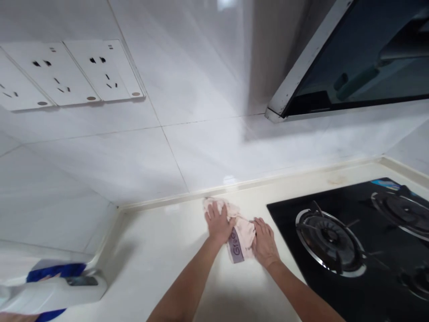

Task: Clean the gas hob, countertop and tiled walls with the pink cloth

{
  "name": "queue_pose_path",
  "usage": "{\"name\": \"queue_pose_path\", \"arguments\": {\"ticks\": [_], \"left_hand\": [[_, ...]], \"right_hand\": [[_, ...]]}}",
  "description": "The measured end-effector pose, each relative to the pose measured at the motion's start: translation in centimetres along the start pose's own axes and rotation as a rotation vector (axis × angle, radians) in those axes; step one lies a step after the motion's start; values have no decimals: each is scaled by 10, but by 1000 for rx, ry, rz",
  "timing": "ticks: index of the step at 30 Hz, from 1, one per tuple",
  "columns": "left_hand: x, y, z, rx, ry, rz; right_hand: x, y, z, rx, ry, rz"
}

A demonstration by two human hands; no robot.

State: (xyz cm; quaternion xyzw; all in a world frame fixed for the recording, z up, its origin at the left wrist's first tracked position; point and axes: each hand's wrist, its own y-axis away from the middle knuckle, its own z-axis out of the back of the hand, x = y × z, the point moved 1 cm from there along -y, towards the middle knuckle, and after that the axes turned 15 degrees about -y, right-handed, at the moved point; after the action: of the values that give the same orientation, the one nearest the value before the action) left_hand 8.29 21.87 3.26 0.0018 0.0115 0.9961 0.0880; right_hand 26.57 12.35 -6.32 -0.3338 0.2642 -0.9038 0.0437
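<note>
While the pink cloth is being pressed onto the white countertop beside the gas hob, its bunched end is being clutched by the left hand, with the right hand lying unclenched against it. Soft and light, it is probably best gathered by a fold.

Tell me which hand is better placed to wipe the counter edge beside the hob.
Right, probably: the right hand lies on the cloth's end nearest the hob, while the left hand presses the end farther off, toward the wall.
</note>
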Motion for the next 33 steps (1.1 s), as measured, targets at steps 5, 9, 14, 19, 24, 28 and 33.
{"name": "queue_pose_path", "arguments": {"ticks": [5,9,14,19,24,28,33], "left_hand": [[12,27,0,-20,3,-153],[115,66,2,-48,-195,45],[211,129,-7,-70,-324,59],[208,159,-32,-165,-359,143],[208,156,-43,-220,-318,162],[217,155,-48,-233,-306,165],[220,157,-50,-246,-316,167]], "right_hand": [[-5,2,-1,-120,-192,-55],[1,-2,1,-132,-297,-161],[2,-4,12,-224,-438,-190],[29,-10,28,-282,-476,-71],[92,-37,1,258,-307,58],[94,-76,-25,556,-135,43],[18,-145,11,555,-31,-5]]}}
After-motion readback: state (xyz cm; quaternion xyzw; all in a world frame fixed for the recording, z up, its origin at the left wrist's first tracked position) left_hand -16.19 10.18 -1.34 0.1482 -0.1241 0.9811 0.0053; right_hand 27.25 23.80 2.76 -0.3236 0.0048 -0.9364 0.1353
